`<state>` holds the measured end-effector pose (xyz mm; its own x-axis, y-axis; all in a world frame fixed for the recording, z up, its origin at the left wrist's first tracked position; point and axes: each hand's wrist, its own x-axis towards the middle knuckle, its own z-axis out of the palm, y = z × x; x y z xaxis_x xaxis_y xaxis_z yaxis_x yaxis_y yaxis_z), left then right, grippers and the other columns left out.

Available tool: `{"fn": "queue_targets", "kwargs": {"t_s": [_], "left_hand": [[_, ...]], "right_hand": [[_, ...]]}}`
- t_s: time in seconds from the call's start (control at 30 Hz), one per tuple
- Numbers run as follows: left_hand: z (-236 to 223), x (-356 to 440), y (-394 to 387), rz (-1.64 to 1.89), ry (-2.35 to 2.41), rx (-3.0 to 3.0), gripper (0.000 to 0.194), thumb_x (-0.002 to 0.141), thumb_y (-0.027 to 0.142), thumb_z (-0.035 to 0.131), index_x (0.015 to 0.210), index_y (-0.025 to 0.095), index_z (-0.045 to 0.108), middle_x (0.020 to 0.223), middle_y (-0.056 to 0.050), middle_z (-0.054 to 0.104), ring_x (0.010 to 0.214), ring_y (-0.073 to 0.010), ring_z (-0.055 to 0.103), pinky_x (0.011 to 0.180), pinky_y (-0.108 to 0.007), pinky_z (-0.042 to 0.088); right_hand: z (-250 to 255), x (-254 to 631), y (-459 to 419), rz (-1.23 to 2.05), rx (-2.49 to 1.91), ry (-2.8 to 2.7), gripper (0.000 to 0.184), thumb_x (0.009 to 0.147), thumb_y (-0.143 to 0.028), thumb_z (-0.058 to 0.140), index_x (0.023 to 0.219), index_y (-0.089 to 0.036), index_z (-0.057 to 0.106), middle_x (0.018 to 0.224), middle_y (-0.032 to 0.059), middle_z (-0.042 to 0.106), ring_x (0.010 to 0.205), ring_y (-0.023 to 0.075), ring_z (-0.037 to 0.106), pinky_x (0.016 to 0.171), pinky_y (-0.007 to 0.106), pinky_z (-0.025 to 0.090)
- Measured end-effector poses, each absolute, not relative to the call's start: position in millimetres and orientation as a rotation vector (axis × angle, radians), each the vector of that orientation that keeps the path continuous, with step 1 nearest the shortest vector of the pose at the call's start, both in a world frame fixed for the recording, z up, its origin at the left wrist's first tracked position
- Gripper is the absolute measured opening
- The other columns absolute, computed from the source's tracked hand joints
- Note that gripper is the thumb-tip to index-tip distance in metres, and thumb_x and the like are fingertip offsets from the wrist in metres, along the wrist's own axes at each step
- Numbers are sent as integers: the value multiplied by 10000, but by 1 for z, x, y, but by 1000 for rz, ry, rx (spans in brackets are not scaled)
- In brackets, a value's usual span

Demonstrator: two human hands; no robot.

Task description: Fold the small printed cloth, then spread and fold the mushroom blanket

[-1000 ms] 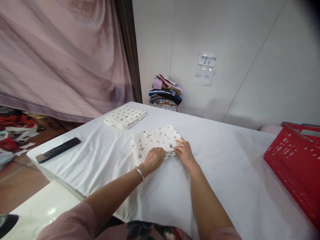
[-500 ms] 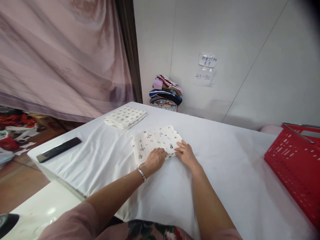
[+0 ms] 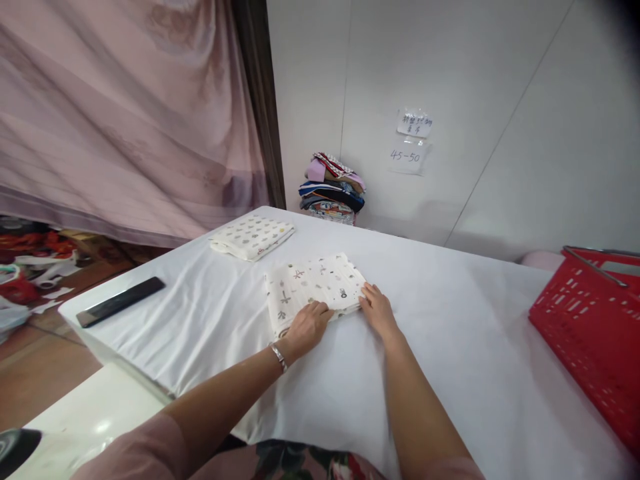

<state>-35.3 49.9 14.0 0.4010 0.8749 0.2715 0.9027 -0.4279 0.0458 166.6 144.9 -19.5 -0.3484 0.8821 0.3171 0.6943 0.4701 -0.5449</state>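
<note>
A folded white cloth (image 3: 313,287) printed with small starfish-like and rounded motifs lies on the white-covered table (image 3: 460,347). My left hand (image 3: 307,328) rests on its near edge, palm down, the fingers laid along the fabric; a silver bracelet circles that wrist. At the right near corner, my right hand (image 3: 379,311) touches the cloth's edge with outstretched fingers. Neither hand is closed round the fabric. Farther back and to the left sits a second folded cloth (image 3: 253,237), white with rows of small grey motifs.
A black phone (image 3: 121,302) lies near the table's left edge. On the right stands a red perforated basket (image 3: 590,320) with a metal handle. Folded textiles (image 3: 333,190) are stacked beyond the far edge, against the wall. A pink curtain (image 3: 125,113) hangs at the left.
My right hand has shifted slightly right, from the cloth's near corner to its right edge. My left hand has slid slightly toward me along the near edge. The cloth stays in place.
</note>
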Motion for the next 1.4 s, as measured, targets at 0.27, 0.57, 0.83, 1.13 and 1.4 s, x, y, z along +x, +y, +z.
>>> {"fn": "queue_targets", "kwargs": {"t_s": [0.27, 0.57, 0.83, 1.13, 1.4], "left_hand": [[20, -57, 25, -445, -1789, -2462, 245, 888, 152, 361, 897, 187, 603, 848, -57, 575, 796, -172, 506, 710, -317, 415], [25, -93, -10, -469, -1932, -2348, 243, 899, 235, 374, 870, 203, 613, 830, -46, 583, 799, -175, 527, 686, -294, 415], [25, -116, -24, -977, -2509, -2035, 312, 856, 423, 401, 882, 215, 632, 910, -35, 631, 740, -150, 587, 670, -273, 460], [25, -116, 12, -1722, -3218, -1433, 620, 736, 465, 581, 1209, 88, 446, 853, -81, 643, 543, -129, 590, 498, -246, 481], [7, -112, 21, -1784, -3167, -1288, 687, 757, 376, 585, 1324, 112, 302, 1050, -136, 578, 524, -85, 542, 428, -206, 429]], "right_hand": [[-24, 166, 148, 450, -1350, -2050, 312, 840, -223, 382, 1027, -274, 628, 1283, -2, 524, 1244, 208, 387, 1008, 430, 318], [-26, 167, 148, 510, -1346, -2008, 328, 838, -228, 381, 1036, -265, 640, 1287, 4, 523, 1237, 194, 409, 1028, 424, 318], [-40, 169, 154, 611, -1264, -1858, 378, 828, -336, 391, 1091, -210, 633, 1316, 52, 490, 1222, 195, 436, 1052, 387, 321], [-37, 168, 152, 581, -1384, -1887, 434, 825, -408, 371, 1119, -205, 617, 1239, 76, 551, 1163, 231, 490, 1006, 395, 367], [-35, 166, 152, 565, -1409, -1871, 421, 795, -371, 389, 1085, -181, 627, 1207, 87, 558, 1113, 230, 514, 970, 365, 392]]}}
